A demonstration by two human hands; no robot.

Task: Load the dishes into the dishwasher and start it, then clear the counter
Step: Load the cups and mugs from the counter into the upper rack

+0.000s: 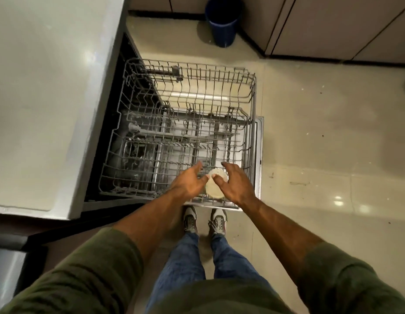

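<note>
The dishwasher stands open below me with its grey wire upper rack [253,103] pulled out over the lower rack and the door. A small cream-white bowl [214,189] sits at the rack's near right corner. My left hand [188,181] reaches in from the left, fingers spread and fairly straight, its fingertips next to the bowl's left side. My right hand [235,182] hovers over the bowl's right side with fingers spread; its thumb lies on the bowl's rim. Neither hand's fingers curl round the bowl.
A pale counter [45,98] runs along the left, its edge beside the dishwasher opening. A dark blue bin [223,21] stands on the tiled floor at the far side. Cabinet fronts [344,26] line the back right. My feet stand just before the door's near edge.
</note>
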